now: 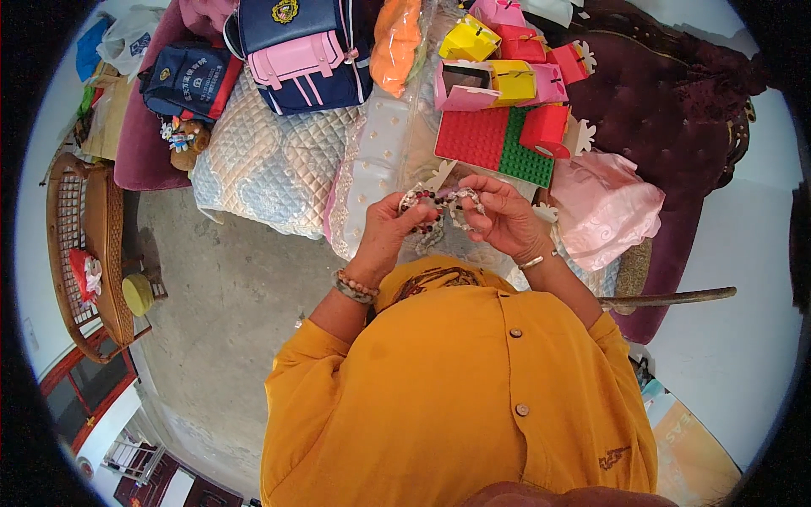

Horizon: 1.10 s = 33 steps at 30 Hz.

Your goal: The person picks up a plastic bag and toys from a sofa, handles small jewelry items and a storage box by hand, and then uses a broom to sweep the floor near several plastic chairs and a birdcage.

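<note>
In front of my chest both hands are raised close together over the cloth-covered seat. My left hand pinches a beaded string of dark, red and pale beads between thumb and fingers. My right hand is closed on a loop of pale, clear-looking beads, a little to the right. Whether the two beaded pieces are joined cannot be made out. Below the hands, more pale greyish beads or similar small things show, partly hidden. Bracelets circle my left wrist, and a metal bangle my right.
Beyond my hands lie red and green building plates with pink, yellow and red paper boxes. Pink shiny fabric is at the right, near a wooden stick. School bags sit on the quilted cover; a wicker chair stands far left.
</note>
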### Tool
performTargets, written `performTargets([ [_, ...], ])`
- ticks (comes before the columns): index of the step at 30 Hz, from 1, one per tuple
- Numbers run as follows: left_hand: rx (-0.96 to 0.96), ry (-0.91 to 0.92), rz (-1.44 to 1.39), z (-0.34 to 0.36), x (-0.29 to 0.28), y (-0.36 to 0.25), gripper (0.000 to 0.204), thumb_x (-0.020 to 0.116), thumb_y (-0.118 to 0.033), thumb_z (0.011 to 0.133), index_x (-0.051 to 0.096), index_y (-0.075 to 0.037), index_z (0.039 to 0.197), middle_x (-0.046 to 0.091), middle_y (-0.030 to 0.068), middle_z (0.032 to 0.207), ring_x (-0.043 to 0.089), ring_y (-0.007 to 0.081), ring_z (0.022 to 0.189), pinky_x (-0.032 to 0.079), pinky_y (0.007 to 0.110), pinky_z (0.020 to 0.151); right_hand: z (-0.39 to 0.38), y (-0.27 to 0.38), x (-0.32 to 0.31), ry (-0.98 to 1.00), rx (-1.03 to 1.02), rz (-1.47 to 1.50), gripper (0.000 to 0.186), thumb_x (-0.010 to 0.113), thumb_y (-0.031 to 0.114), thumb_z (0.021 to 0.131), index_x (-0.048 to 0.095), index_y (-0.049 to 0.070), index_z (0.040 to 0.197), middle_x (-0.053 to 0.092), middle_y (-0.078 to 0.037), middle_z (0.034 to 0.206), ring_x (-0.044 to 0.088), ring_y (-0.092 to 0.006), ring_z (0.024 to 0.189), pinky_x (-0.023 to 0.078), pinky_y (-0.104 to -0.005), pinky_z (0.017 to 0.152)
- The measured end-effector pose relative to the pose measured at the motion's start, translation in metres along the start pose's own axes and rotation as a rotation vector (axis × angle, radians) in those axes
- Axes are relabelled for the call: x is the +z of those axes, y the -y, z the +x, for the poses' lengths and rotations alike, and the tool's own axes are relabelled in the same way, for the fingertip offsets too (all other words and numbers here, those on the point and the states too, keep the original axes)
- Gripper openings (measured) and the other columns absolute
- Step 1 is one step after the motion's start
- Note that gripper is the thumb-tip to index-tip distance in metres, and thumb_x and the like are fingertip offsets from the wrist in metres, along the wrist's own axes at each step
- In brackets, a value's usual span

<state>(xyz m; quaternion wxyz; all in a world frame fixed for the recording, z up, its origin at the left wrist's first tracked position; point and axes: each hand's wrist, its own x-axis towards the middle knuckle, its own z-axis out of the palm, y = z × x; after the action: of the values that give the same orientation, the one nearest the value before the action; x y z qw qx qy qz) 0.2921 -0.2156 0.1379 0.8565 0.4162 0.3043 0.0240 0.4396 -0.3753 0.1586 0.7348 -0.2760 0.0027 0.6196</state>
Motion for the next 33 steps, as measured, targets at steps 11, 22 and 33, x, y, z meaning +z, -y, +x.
performTargets([
  [11,-0.03,0.139,-0.254,0.0,0.013,0.006,0.022,0.063,-0.01,0.086,0.061,-0.002,0.106,0.066,0.0057,0.101,0.061,0.0125,0.088,0.05,0.027,0.081,-0.002,-0.007,0.01,-0.043,0.066,0.025,0.046,0.056,0.01,0.088,0.044,0.002,0.132,0.06,-0.013,0.114,0.053,-0.0134,0.064,0.045,-0.0284,0.053],
  [22,-0.05,0.103,-0.319,-0.002,0.021,0.002,0.021,0.062,-0.003,0.084,0.061,-0.001,0.105,0.065,0.0047,0.1,0.06,0.0127,0.089,0.049,0.025,0.079,0.001,-0.008,0.009,0.006,0.04,-0.004,0.047,0.057,0.009,0.087,0.045,0.002,0.132,0.059,-0.015,0.115,0.058,-0.0187,0.069,0.05,-0.0331,0.057],
  [33,-0.002,0.018,-0.33,-0.003,0.016,-0.004,0.012,0.061,-0.005,0.084,0.058,-0.004,0.096,0.064,0.0058,0.093,0.061,0.0153,0.087,0.048,0.03,0.083,-0.006,0.001,0.004,0.007,-0.014,0.006,0.045,0.057,0.012,0.088,0.046,0.001,0.13,0.063,-0.015,0.107,0.063,-0.0193,0.076,0.055,-0.0337,0.067],
])
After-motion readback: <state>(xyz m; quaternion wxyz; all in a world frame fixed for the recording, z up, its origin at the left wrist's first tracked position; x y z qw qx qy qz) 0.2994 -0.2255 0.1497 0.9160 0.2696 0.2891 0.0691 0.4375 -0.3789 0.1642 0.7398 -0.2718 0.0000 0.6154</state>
